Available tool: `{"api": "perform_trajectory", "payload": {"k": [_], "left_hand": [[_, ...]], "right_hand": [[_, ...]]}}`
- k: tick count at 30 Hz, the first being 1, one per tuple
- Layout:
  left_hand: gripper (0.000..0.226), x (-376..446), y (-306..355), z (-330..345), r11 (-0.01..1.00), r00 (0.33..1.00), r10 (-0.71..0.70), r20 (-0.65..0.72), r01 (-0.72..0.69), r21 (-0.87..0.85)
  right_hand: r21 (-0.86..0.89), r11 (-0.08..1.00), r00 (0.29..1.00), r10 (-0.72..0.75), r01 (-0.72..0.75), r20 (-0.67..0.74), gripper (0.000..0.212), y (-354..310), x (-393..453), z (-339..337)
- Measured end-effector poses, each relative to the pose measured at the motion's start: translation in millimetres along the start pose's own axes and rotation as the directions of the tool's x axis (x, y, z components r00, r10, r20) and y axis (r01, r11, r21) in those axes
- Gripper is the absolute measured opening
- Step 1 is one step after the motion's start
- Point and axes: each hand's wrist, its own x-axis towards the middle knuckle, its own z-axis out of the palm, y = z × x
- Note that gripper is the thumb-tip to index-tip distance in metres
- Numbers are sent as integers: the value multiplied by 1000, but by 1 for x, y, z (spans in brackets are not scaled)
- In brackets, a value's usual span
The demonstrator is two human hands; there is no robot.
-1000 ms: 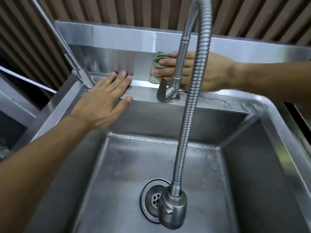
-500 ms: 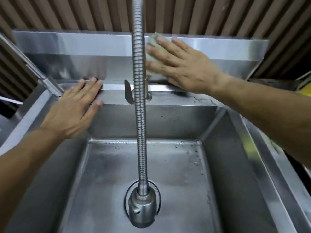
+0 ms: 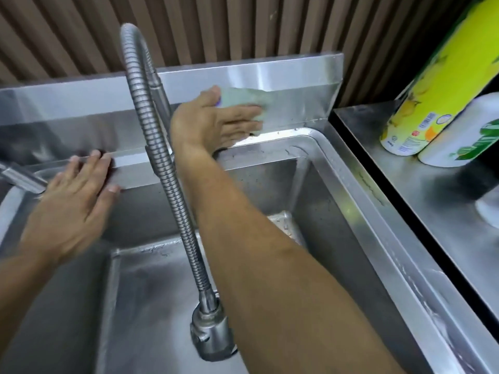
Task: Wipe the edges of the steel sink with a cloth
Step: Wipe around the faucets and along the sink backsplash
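The steel sink [image 3: 348, 168] fills the view, with a raised backsplash [image 3: 297, 76] behind its basin. My right hand [image 3: 213, 122] presses a pale green cloth [image 3: 243, 99] flat against the right part of the backsplash, just above the back rim. My left hand [image 3: 73, 201] rests flat with spread fingers on the back rim at the left and holds nothing. A flexible ribbed faucet hose [image 3: 164, 171] arches in front of my right wrist and hangs into the basin.
A steel counter [image 3: 421, 190] adjoins the sink on the right, holding a yellow-green bottle [image 3: 432, 85] and a white container [image 3: 464, 136] beside it. A second tap handle [image 3: 19, 176] sits at the far left. Ribbed brown wall panels [image 3: 216, 25] stand behind.
My right hand has slid the cloth rightward along the backsplash toward its right end. The view has swung right, revealing the counter and bottles. My left hand stays on the back rim.
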Motion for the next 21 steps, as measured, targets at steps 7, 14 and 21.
{"api": "perform_trajectory", "payload": {"k": [7, 14, 21], "left_hand": [[73, 2, -4, 1, 999, 999, 37, -12, -36, 20], [66, 8, -14, 17, 1000, 999, 20, -44, -19, 11], [70, 11, -19, 16, 999, 998, 49, -35, -49, -7]], "right_hand": [[-336, 917, 928, -298, 214, -225, 64, -43, 105, -78], [-625, 471, 681, -719, 623, 136, 66, -28, 109, -88], [-541, 443, 626, -749, 715, 215, 63, -41, 135, -117]]}}
